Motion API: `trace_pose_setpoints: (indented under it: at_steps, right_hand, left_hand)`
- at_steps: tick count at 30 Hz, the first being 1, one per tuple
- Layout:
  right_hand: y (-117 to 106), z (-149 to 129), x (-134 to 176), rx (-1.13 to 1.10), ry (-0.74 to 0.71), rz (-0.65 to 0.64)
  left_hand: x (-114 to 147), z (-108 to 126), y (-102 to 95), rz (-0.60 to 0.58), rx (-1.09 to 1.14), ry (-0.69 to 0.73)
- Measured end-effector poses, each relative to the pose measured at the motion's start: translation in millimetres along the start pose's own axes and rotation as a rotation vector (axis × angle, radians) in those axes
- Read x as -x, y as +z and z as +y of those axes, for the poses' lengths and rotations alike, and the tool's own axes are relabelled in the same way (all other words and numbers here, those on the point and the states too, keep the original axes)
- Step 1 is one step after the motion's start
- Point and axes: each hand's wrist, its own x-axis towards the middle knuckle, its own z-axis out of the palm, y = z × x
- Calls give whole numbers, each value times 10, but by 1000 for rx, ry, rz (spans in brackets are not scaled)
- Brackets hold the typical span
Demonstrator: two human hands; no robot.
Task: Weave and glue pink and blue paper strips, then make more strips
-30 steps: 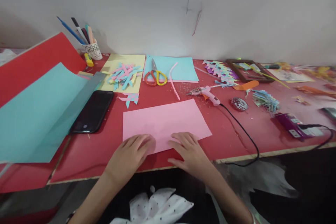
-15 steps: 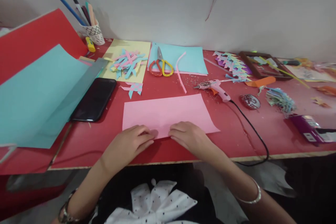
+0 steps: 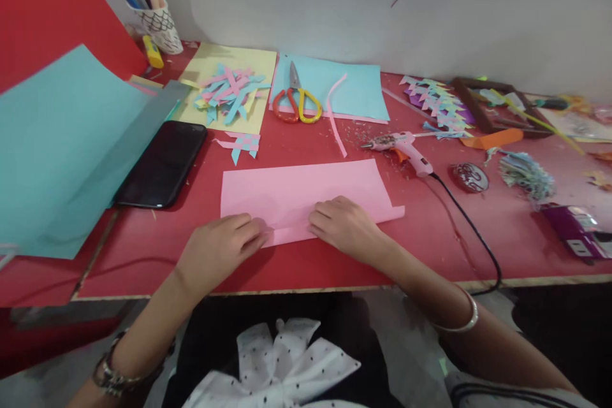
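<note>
A sheet of pink paper (image 3: 299, 188) lies on the red table, its near edge folded over into a narrow strip. My left hand (image 3: 222, 247) is closed at the left part of that fold, fingertips pinching the paper. My right hand (image 3: 347, 229) presses the fold right of the middle, its fingers together and curled onto the paper. At the right end, the folded strip stands slightly loose. Just beyond the sheet lie a thin pink paper strip (image 3: 336, 118) and a small woven pink-and-blue paper piece (image 3: 246, 145).
Scissors (image 3: 295, 99) rest on blue paper (image 3: 356, 89). A pink glue gun (image 3: 406, 148) with a black cord lies to the right. A black phone (image 3: 162, 166) and large blue sheet (image 3: 62, 159) are left. Cut strips (image 3: 232, 92) lie on yellow paper; a pen cup (image 3: 160, 29) stands behind.
The pink paper's near edge is now turned up into a visible narrow fold. My left hand has slid left along it. The view has shifted, moving the background.
</note>
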Motion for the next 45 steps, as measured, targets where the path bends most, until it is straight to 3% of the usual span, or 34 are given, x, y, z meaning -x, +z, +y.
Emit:
trace_pose_setpoints:
  at_steps: [8, 15, 22, 30, 35, 39, 42, 45]
  right_hand:
    - [35, 62, 1, -57, -19, 65]
    - [49, 54, -2, -137, 27, 67]
    - [43, 53, -13, -180, 21, 92]
    - [33, 55, -18, -238, 36, 108]
    - [28, 63, -22, -304, 16, 115]
    - [42, 61, -18, -303, 18, 128]
    - [46, 52, -19, -307, 18, 128]
    - [41, 46, -24, -315, 32, 113]
  left_hand:
    - [-19, -17, 23, -84, 24, -60]
    - [-4, -5, 26, 43, -7, -112]
    - [157, -125, 34, 114, 168, -192]
    - [314, -250, 65, 166, 164, -220]
    - [214, -6, 26, 184, -49, -105]
    - [96, 371, 65, 84, -30, 181]
    - [96, 529, 129, 61, 13, 137]
    - [170, 535, 164, 29, 29, 63]
